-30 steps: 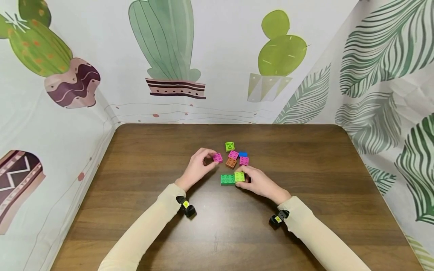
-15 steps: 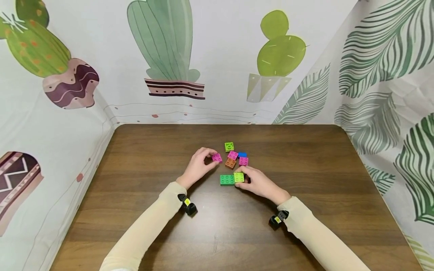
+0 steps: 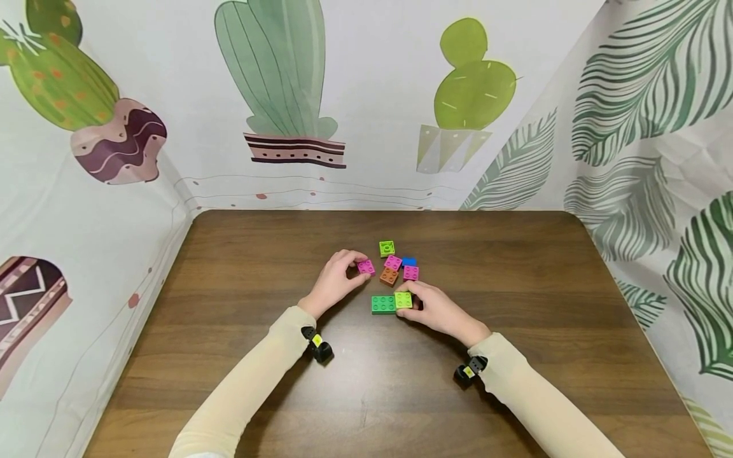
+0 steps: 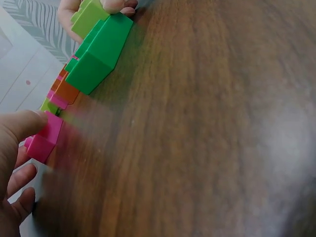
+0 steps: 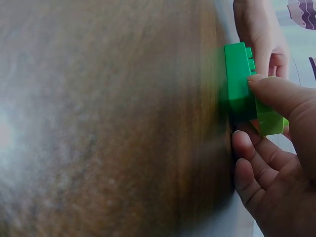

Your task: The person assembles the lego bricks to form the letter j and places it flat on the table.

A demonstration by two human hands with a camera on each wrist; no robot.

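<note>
With thumb and fingers, my left hand (image 3: pixel 335 283) pinches a pink building brick (image 3: pixel 366 267) at the left of the group. The left wrist view shows this pink brick (image 4: pixel 45 138) low against the tabletop, studs facing away from it. My right hand (image 3: pixel 438 308) grips a lime brick (image 3: pixel 403 299) on the right end of a longer green brick (image 3: pixel 383 305). In the right wrist view, the thumb lies along the lime brick (image 5: pixel 270 121), its tip reaching the edge of the green brick (image 5: pixel 237 74). The other fingers are on the far side.
Beyond the green brick lie an orange brick (image 3: pixel 389 275), two more pink bricks (image 3: pixel 392 263), and a blue brick (image 3: pixel 409 261). Another lime brick (image 3: pixel 387 249) lies underside up behind them. The wooden table (image 3: pixel 258 254) meets a patterned cloth wall (image 3: pixel 378 172) at its back edge.
Both hands keep their grips, and the bricks stay in the same arrangement. Only a slight shift of the whole head view shows.
</note>
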